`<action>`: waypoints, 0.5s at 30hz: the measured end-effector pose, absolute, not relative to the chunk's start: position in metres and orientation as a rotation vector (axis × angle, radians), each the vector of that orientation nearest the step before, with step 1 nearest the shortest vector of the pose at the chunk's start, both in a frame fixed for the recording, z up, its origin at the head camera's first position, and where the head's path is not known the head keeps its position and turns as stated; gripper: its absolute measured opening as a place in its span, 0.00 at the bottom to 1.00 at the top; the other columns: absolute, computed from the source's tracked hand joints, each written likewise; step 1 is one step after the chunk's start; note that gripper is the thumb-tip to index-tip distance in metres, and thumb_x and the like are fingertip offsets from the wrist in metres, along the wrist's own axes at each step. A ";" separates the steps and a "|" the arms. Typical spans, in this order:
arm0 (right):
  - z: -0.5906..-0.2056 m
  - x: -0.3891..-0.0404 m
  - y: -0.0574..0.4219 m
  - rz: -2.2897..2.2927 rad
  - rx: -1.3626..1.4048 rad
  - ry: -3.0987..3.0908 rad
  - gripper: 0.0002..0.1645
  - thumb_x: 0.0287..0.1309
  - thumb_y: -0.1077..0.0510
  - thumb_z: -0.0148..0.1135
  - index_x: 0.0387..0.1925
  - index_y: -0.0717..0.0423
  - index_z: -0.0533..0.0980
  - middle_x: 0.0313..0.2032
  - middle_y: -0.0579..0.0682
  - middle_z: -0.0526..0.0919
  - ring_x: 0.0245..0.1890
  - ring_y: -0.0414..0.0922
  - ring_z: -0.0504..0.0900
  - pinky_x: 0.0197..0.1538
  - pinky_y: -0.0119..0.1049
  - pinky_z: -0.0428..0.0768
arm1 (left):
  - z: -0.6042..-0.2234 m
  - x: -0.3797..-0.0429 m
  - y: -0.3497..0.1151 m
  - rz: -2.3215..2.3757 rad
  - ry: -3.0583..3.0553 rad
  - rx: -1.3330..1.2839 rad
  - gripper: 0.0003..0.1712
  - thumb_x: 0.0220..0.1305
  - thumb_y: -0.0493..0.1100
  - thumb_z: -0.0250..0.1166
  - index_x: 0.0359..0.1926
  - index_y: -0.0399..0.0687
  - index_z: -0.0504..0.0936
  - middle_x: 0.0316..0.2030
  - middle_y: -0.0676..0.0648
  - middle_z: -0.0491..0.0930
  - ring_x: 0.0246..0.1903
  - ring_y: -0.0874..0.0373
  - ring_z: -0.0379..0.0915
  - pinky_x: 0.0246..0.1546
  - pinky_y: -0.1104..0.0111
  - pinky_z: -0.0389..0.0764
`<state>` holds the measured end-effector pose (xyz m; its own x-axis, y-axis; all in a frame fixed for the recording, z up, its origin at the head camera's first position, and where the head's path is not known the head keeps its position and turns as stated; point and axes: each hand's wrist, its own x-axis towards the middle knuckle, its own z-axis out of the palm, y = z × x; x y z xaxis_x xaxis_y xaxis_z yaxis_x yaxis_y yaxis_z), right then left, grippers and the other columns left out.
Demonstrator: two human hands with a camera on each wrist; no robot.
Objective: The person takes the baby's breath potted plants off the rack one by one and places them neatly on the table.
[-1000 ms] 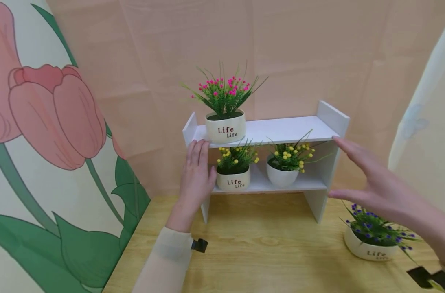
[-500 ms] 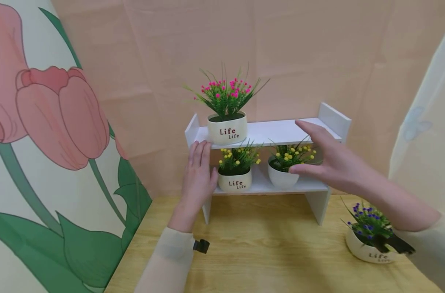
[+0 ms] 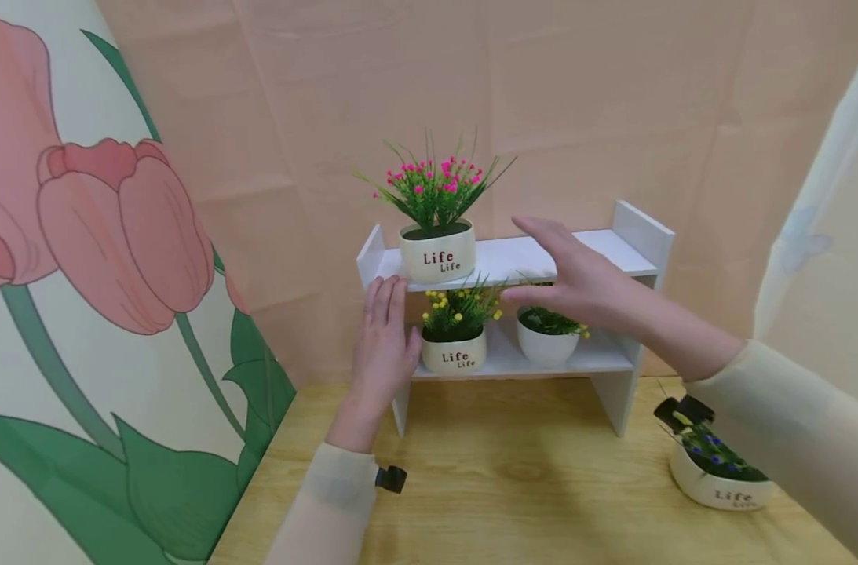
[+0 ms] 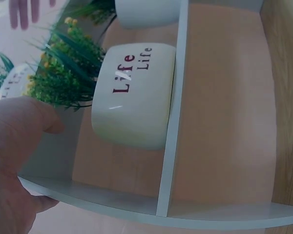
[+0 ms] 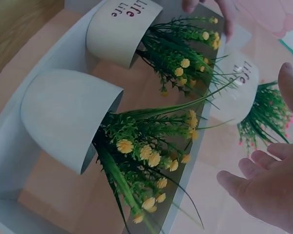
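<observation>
My left hand (image 3: 382, 345) rests at the left end of the small white shelf (image 3: 534, 263), fingers straight up along its front corner. In the left wrist view its thumb (image 4: 51, 119) and a fingertip lie on either side of the side panel. My right hand (image 3: 584, 278) reaches across the shelf's front, thumb and fingers spread apart with nothing between them. Ahead of it, a "Life" pot with pink flowers (image 3: 438, 255) stands on the upper board. Below are a "Life" pot of yellow flowers (image 3: 453, 351) and a plain white pot (image 5: 63, 114), its yellow flowers partly hidden by my right hand.
On the wooden table (image 3: 506, 486) at the right stands a "Life" pot with purple flowers (image 3: 725, 486), partly covered by my right sleeve. A pinkish cloth (image 3: 315, 141) hangs behind the shelf. A tulip-print panel (image 3: 118, 235) rises on the left.
My right hand has moved left from the shelf's right end, across the upper board towards the pink-flower pot. My left hand has stayed at the left end.
</observation>
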<state>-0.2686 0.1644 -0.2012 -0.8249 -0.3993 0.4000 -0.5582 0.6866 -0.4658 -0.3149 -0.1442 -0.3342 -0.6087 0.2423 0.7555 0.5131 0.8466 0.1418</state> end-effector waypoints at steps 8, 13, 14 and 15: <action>-0.192 -0.286 0.144 0.936 0.765 -2.654 0.65 0.68 0.39 0.77 0.91 0.49 0.47 0.87 0.59 0.50 0.86 0.61 0.50 0.82 0.69 0.56 | -0.334 -0.316 -0.144 -0.440 -2.245 -0.543 0.50 0.68 0.35 0.74 0.84 0.38 0.58 0.82 0.38 0.59 0.85 0.39 0.45 0.85 0.48 0.53; -0.190 -0.296 0.133 0.954 0.741 -2.667 0.66 0.67 0.38 0.78 0.90 0.53 0.48 0.87 0.61 0.50 0.86 0.63 0.50 0.82 0.69 0.56 | -0.334 -0.315 -0.144 -0.440 -2.252 -0.540 0.51 0.68 0.35 0.74 0.84 0.38 0.58 0.82 0.38 0.59 0.85 0.39 0.44 0.84 0.48 0.54; -0.190 -0.297 0.131 0.950 0.737 -2.667 0.67 0.67 0.38 0.78 0.90 0.54 0.48 0.87 0.62 0.50 0.86 0.63 0.50 0.82 0.69 0.56 | -0.334 -0.315 -0.144 -0.440 -2.248 -0.540 0.51 0.68 0.35 0.74 0.84 0.38 0.58 0.82 0.38 0.59 0.85 0.39 0.45 0.84 0.47 0.54; -0.190 -0.299 0.129 0.954 0.728 -2.669 0.66 0.67 0.38 0.78 0.90 0.54 0.48 0.87 0.62 0.50 0.86 0.63 0.51 0.82 0.69 0.56 | -0.335 -0.315 -0.144 -0.439 -2.247 -0.539 0.51 0.68 0.35 0.75 0.84 0.38 0.58 0.82 0.38 0.59 0.85 0.39 0.45 0.84 0.47 0.55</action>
<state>-0.2989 0.1290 -0.1895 -0.8545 -0.3791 0.3551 -0.5183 0.6676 -0.5345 -0.3150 -0.1437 -0.3346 -0.6145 0.2405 0.7514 0.5055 0.8512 0.1410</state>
